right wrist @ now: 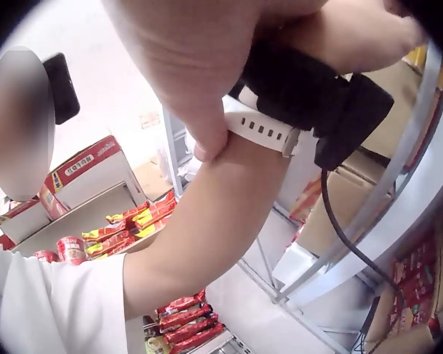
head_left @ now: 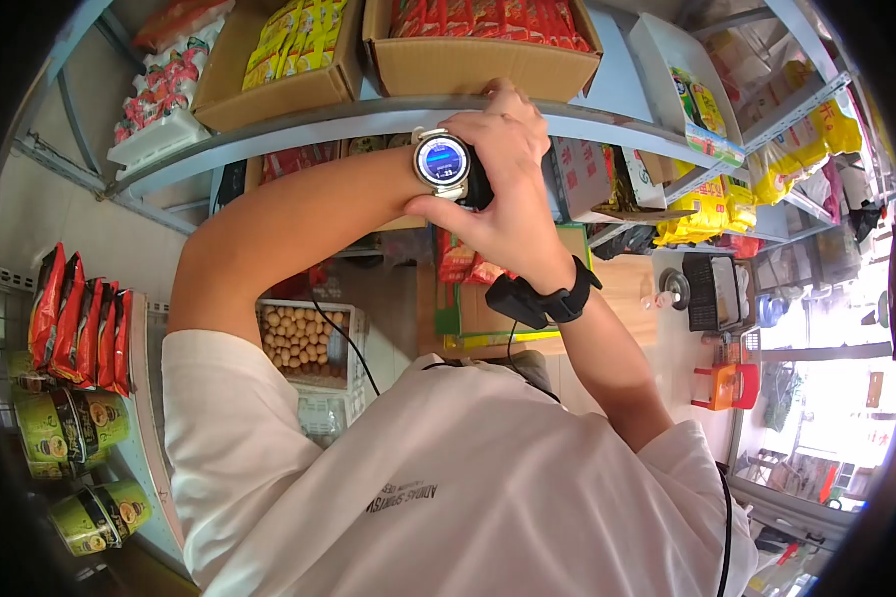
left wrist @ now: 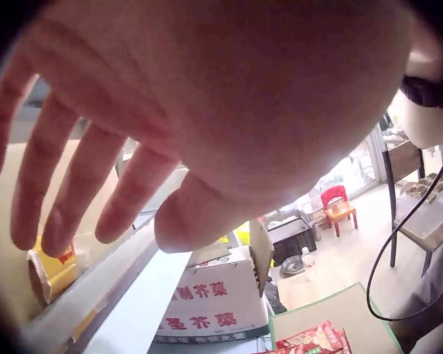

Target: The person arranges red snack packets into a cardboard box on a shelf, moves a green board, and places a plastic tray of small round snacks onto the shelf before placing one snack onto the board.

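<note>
In the head view the left forearm crosses toward the shelf edge, with a round-faced watch point(head_left: 441, 162) at its wrist. The left hand point(head_left: 493, 124) is by the shelf rail, partly overlapped by the right hand point(head_left: 511, 204). In the left wrist view the left hand point(left wrist: 125, 118) holds nothing, its fingers long and slightly spread. The right hand point(right wrist: 192, 55) grips the left wrist, its thumb beside the white watch strap point(right wrist: 262, 136). A black wrist camera point(right wrist: 354, 118) sits there too. How the right fingertips lie is hidden.
Cartons of yellow packets point(head_left: 294, 45) and red packets point(head_left: 483, 22) stand on the shelf behind its metal rail point(head_left: 348, 121). Below are a crate of brown round items point(head_left: 304, 338) and a green-edged box point(head_left: 488, 308). Red packets point(head_left: 75, 318) and green tubs point(head_left: 100, 517) stand left.
</note>
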`<action>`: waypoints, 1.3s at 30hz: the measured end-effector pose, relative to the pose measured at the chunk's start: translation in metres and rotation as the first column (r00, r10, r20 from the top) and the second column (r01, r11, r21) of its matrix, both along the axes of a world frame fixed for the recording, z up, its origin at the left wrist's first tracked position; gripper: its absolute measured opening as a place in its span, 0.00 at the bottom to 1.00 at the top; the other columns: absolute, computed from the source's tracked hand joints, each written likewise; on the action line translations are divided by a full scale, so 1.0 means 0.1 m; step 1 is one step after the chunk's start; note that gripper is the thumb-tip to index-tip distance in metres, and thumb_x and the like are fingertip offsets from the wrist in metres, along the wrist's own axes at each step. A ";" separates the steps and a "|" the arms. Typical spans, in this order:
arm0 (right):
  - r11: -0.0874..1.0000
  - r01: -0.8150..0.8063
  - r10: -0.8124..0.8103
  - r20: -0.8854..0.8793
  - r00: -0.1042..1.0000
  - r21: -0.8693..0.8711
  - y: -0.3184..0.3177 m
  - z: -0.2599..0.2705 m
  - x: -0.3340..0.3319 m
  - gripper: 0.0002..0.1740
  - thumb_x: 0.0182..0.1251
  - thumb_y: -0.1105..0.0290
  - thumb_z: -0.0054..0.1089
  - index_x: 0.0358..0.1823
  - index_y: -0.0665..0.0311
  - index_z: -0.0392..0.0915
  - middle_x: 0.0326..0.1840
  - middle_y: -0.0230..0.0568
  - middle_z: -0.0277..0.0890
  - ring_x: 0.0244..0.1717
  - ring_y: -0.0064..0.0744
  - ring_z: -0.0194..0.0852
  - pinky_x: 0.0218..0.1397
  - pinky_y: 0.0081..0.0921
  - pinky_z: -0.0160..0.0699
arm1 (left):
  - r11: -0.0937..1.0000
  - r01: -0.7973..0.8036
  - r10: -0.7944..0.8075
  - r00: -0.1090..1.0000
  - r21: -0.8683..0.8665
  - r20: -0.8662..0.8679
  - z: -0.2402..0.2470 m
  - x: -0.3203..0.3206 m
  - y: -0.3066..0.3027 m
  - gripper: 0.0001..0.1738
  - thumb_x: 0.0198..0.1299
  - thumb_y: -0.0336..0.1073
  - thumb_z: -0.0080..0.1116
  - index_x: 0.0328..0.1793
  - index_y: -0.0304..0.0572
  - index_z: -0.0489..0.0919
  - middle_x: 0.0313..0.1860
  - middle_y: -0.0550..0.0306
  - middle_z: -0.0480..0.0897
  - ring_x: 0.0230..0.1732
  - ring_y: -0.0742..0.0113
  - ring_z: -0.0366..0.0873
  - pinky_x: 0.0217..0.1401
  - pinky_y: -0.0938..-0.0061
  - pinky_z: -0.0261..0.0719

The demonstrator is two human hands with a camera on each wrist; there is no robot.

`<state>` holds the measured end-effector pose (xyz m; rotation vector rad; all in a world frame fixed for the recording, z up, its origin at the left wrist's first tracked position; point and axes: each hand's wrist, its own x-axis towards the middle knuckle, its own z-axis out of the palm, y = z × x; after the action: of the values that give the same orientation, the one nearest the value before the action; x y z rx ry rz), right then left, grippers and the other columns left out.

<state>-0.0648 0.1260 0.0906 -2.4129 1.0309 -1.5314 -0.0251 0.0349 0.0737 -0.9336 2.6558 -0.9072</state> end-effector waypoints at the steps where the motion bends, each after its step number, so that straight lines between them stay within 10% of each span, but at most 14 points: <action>1: 1.000 0.006 -0.006 0.005 1.000 -0.005 0.02 0.00 0.00 0.34 0.39 0.56 0.76 0.47 0.64 0.72 0.46 0.40 0.74 0.49 0.43 0.69 0.57 0.36 0.61 | 1.000 0.010 -0.010 1.000 -0.011 -0.002 0.02 0.00 0.02 0.10 0.48 0.40 0.59 0.32 0.43 0.83 0.32 0.56 0.81 0.37 0.62 0.77 0.37 0.62 0.70; 20: 0.991 0.115 -0.124 -0.130 0.984 -0.074 0.03 -0.02 0.01 0.34 0.38 0.49 0.74 0.42 0.65 0.72 0.41 0.41 0.72 0.47 0.46 0.67 0.55 0.43 0.59 | 0.999 0.025 -0.027 0.996 -0.033 -0.081 -0.18 -0.05 0.04 0.08 0.49 0.39 0.58 0.32 0.47 0.84 0.30 0.59 0.80 0.40 0.61 0.76 0.43 0.59 0.67; 29: 0.978 0.034 -0.003 -0.146 0.989 0.208 0.01 -0.85 -0.17 0.32 0.40 0.50 0.73 0.43 0.63 0.74 0.42 0.42 0.73 0.45 0.47 0.68 0.52 0.41 0.63 | 0.961 -0.183 0.211 0.969 0.206 -0.125 -1.82 0.00 0.21 0.06 0.50 0.38 0.56 0.30 0.50 0.83 0.29 0.61 0.79 0.37 0.62 0.74 0.46 0.56 0.65; 34: 0.652 -0.237 0.184 0.153 0.971 0.720 0.14 -2.31 -0.49 0.28 0.53 0.50 0.66 0.47 0.64 0.74 0.42 0.45 0.75 0.42 0.40 0.74 0.48 0.33 0.71 | 0.490 -0.104 0.309 0.949 0.866 -0.061 -3.27 0.14 0.64 0.08 0.51 0.38 0.54 0.27 0.48 0.82 0.26 0.61 0.80 0.31 0.63 0.75 0.40 0.58 0.68; 39: 0.184 -0.251 -0.196 0.285 0.938 0.950 0.54 -3.18 -0.83 0.23 0.65 0.53 0.55 0.44 0.69 0.75 0.35 0.40 0.78 0.37 0.29 0.75 0.42 0.30 0.73 | 0.005 -0.081 0.396 0.915 0.997 0.072 -4.37 -0.11 1.23 0.11 0.51 0.39 0.52 0.23 0.45 0.81 0.23 0.60 0.80 0.26 0.64 0.76 0.34 0.60 0.72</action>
<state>-0.1483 0.1798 -0.2273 -1.1049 1.2724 -0.6886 -0.0356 0.1576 -0.3629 -0.9489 2.1794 1.2396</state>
